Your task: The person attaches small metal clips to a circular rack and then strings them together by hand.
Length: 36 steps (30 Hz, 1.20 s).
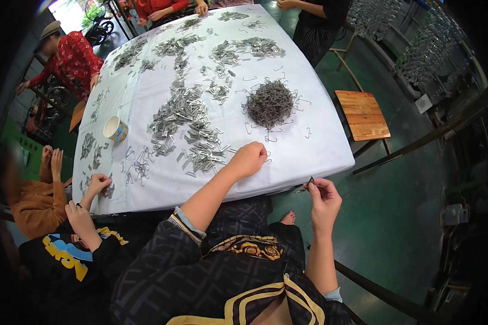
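My left hand [250, 160] rests low over the white cloth of the table, fingers curled together. A thin wire hook [269, 157] lies right beside its fingertips; whatever is inside the fingers is hidden. Just past the table's near right edge, my right hand [324, 201] pinches a small dark metal piece [310, 182] between thumb and forefinger; its exact kind is too small to tell. Beyond my left hand sits a dense round heap of grey wire hooks [269, 104]. To the left of that hand spreads a pile of short silvery metal strips [205, 146].
A paper cup [115, 129] stands on the table's left side, near loose wire hooks [139, 167]. Several people work around the table; one hand [97, 184] is close on my left. A wooden stool [362, 115] stands to the right. Shiny metal parts [428, 59] hang at far right.
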Available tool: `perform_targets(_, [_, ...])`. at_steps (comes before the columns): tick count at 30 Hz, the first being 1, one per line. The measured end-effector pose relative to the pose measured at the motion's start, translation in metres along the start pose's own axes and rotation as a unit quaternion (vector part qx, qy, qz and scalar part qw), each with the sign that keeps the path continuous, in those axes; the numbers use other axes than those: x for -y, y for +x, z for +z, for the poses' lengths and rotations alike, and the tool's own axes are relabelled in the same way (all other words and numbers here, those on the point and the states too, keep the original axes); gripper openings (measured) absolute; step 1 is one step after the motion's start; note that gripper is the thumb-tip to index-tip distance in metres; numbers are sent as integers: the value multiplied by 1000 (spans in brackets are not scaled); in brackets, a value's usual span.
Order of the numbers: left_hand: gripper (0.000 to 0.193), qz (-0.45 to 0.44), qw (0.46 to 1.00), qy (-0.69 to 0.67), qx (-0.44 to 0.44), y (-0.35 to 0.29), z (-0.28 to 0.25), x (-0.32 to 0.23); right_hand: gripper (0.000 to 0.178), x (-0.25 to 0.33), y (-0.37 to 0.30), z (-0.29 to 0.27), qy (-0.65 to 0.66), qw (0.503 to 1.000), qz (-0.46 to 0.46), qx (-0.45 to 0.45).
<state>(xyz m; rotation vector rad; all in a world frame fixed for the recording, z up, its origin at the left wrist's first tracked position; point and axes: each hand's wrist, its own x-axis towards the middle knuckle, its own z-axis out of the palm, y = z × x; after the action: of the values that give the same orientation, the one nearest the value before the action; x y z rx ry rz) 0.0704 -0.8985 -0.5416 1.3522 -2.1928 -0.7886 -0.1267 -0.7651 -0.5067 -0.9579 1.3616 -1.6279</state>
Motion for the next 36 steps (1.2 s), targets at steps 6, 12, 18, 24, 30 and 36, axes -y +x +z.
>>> perform_targets(6, [15, -47, 954, -285, 75, -3, -8, -16, 8, 1, -3, 7, -32, 999, 14, 5])
perform_targets(12, [9, 107, 899, -413, 96, -33, -16, -83, 7, 10, -7, 17, -54, 998, -6, 30])
perform_targets(18, [8, 108, 925, -359, 65, -38, -14, -91, 7, 14, -10, 16, -74, 996, -12, 43])
perform_targets(24, [8, 111, 935, -336, 24, -47, -4, -92, 7, 10, -4, 9, -81, 994, -33, 69])
perform_targets(30, [9, 157, 951, -266, -20, -63, 8, -89, 20, -15, 36, 11, -328, 920, -148, 159])
perform_targets(36, [12, 187, 946, -259, -48, -75, 15, -91, 28, -53, 69, 52, -402, 840, -238, 276])
